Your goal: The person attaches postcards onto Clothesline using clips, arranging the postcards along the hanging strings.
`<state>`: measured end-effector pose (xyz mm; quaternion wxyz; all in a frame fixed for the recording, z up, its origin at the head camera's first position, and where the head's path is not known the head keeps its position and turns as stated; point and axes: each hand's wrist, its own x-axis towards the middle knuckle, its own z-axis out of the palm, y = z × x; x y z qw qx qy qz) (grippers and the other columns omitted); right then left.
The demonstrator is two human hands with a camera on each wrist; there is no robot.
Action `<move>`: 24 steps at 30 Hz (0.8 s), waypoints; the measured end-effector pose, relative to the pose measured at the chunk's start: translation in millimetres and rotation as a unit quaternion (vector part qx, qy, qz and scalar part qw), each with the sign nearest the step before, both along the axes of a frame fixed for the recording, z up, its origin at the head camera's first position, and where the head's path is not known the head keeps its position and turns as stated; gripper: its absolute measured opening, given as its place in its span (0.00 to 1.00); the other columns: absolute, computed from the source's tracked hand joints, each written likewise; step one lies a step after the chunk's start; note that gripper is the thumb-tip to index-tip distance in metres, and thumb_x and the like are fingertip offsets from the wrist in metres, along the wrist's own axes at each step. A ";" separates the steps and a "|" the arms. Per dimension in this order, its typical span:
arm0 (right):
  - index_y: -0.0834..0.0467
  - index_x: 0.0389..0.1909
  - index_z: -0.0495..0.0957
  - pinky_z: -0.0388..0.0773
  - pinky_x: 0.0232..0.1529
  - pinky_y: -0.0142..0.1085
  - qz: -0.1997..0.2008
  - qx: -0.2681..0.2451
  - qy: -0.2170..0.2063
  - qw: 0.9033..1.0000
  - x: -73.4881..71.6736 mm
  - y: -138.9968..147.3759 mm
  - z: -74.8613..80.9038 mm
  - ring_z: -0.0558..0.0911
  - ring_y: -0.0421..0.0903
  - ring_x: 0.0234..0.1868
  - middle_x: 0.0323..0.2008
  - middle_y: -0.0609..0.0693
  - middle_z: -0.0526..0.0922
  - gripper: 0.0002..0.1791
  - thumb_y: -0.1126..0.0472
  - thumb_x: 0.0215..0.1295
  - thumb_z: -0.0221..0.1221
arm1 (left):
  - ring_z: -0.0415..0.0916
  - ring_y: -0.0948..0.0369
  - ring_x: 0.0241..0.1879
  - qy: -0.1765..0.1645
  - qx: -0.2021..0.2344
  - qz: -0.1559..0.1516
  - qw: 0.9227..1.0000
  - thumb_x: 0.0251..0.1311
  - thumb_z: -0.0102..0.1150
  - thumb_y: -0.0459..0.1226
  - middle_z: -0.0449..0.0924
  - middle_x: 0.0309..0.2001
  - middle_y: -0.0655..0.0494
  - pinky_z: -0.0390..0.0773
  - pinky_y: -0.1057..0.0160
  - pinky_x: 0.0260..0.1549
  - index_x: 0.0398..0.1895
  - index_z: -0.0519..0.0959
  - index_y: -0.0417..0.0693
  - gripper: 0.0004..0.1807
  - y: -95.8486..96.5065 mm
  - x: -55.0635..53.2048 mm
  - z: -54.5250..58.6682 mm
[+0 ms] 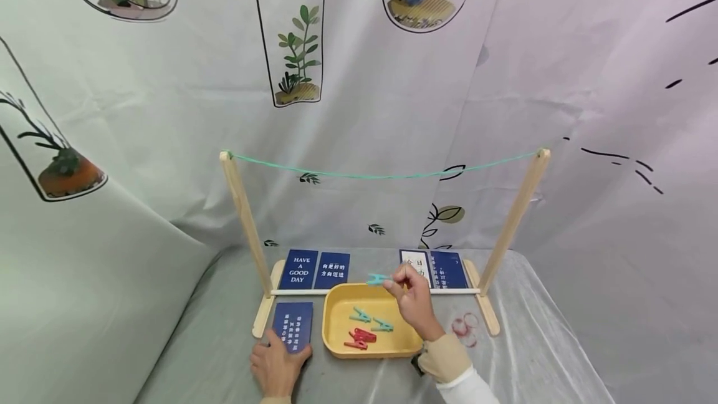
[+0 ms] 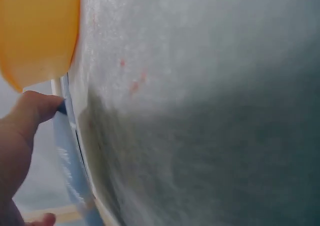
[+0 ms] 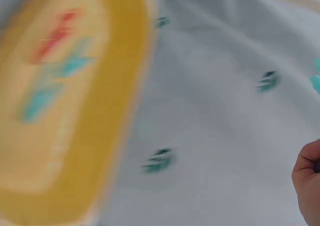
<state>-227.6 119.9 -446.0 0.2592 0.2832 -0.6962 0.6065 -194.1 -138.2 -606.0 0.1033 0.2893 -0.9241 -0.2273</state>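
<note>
While hands hold clothespin, card, tray between

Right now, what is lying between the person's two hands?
The yellow tray, with red clips and teal clips inside, as the head view shows.

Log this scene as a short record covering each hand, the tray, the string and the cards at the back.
Right hand: right hand pinches a turquoise clip above the tray's far edge
Left hand: left hand holds a blue card by its sides, left of the tray
Tray: yellow tray with two more turquoise clips and some red clips; exact red count unclear
String: green string, sagging slightly between two wooden posts
Back cards: four, two at left, two at right
</note>
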 end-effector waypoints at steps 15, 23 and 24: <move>0.68 0.19 0.67 0.62 0.22 0.28 0.080 0.093 0.097 0.988 -22.1 -42.5 148.1 0.64 0.44 0.19 0.21 0.59 0.70 0.11 0.80 0.50 0.59 | 0.58 0.44 0.46 0.352 0.076 -0.034 0.932 0.24 0.77 0.52 0.60 0.45 0.37 0.58 0.47 0.45 0.54 0.59 0.40 0.53 12.7 -27.1 100.2; 0.66 0.19 0.68 0.58 0.21 0.30 0.065 0.129 0.087 0.986 -57.9 -73.8 173.0 0.62 0.45 0.19 0.20 0.56 0.67 0.11 0.74 0.53 0.60 | 0.57 0.42 0.48 0.455 0.016 -0.049 0.889 0.30 0.73 0.55 0.58 0.48 0.39 0.56 0.46 0.46 0.55 0.58 0.43 0.50 7.1 -72.2 153.3; 0.65 0.19 0.68 0.58 0.21 0.30 0.065 0.135 0.083 0.985 -63.6 -78.7 175.2 0.62 0.44 0.18 0.20 0.54 0.67 0.11 0.73 0.54 0.61 | 0.57 0.43 0.48 0.459 0.009 -0.047 0.887 0.31 0.72 0.56 0.58 0.48 0.40 0.56 0.46 0.46 0.55 0.58 0.44 0.50 6.0 -75.9 158.0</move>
